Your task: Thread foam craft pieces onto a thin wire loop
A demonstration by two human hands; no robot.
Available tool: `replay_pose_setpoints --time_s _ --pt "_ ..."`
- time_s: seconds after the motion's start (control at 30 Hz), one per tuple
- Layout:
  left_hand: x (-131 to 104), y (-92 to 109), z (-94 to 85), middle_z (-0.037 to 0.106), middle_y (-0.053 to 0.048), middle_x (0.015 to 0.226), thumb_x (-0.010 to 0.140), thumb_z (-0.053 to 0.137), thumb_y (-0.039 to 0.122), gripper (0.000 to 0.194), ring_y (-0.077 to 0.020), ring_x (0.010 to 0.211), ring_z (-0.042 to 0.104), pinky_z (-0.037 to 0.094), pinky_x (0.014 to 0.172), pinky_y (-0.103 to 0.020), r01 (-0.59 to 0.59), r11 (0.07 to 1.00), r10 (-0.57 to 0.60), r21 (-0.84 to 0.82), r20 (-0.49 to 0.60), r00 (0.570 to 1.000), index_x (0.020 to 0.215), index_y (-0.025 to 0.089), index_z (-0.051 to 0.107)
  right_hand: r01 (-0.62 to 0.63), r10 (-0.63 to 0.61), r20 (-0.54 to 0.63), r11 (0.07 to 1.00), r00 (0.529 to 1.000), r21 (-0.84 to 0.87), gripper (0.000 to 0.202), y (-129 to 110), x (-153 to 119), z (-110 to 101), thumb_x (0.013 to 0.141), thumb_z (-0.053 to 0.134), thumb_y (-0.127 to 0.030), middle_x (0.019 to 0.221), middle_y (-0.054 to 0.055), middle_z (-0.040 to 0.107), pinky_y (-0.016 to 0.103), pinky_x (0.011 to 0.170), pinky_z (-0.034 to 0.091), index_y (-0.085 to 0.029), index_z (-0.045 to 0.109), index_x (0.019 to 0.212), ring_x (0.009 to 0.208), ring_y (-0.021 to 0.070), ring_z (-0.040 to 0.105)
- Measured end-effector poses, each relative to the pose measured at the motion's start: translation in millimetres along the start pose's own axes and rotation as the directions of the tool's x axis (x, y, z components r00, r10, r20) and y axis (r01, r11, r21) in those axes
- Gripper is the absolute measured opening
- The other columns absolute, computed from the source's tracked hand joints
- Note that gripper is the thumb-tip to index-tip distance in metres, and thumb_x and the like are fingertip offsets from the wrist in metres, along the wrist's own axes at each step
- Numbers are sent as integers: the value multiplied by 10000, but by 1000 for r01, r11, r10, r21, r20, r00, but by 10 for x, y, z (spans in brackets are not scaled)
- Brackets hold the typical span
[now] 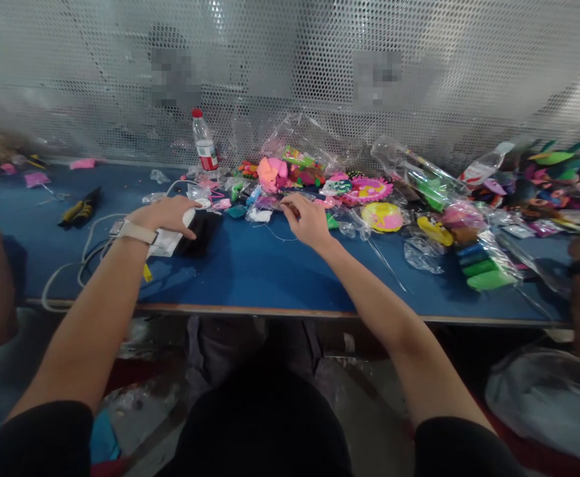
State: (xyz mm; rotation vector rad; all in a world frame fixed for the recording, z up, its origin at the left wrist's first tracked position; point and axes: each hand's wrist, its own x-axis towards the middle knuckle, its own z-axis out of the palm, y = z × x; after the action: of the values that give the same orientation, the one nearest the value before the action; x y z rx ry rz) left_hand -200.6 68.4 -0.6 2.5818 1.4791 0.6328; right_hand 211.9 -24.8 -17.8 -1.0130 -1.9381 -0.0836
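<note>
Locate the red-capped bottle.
Head view, left of centre: the red-capped bottle stands near the back edge of the blue table, before the perforated panel, beyond the left hand.

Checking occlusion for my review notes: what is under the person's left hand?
Part of a black item and part of a flat white piece show under the left hand, on the blue table. The hand covers the rest, so anything fully beneath it cannot be seen.

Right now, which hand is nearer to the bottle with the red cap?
Left. The left hand is in front of the bottle and slightly to its left. The right hand is also nearer the table's front edge, but much farther off, to the bottle's right.
</note>
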Motion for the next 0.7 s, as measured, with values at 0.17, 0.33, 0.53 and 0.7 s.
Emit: replay_pose_setpoints --time_s 0.17,0.33,0.53,0.7 --pt "7 -3 -32 836 -97 1122 318 1130 432 1014 -156 820 576 428 793 -207 7 999 -12 36 133 991 1224 132 788 2 -2 -13 1000 1000 -9 196 17 -5 9 1077 536 -339 1003 48 802 361 707 494 -262 715 1052 801 206 697" --pt "-14 27 -28 823 -64 979 527 1077 552 799 -177 863 592 454 909 -247 74 995 -66 -70 117 991 1154 145 795 -1 1 -20 1000 1000 -13 205 26 -10 1 1080 532 -344 1004 47 802 365 713 497 -264 717 1047 811 209 703" --pt "-54 43 -23 815 -93 1110 579 1056 502 750 -223 1030 630 466 1016 -305 89 996 -84 -29 158 984 1179 139 788 -9 9 -5 999 1000 37 173 39 -21 5 1081 549 -338 1050 45 796 371 754 515 -273 708 1060 842 211 708" --pt "-93 158 -56 729 -122 1417 321 1139 384 1153 -269 1256 568 408 1188 -422 152 981 -177 117 237 955 1364 147 708 13 -13 -12 1000 1000 13 175 34 -27 5 1089 547 -324 1023 43 794 356 740 507 -262 708 1059 827 202 709"
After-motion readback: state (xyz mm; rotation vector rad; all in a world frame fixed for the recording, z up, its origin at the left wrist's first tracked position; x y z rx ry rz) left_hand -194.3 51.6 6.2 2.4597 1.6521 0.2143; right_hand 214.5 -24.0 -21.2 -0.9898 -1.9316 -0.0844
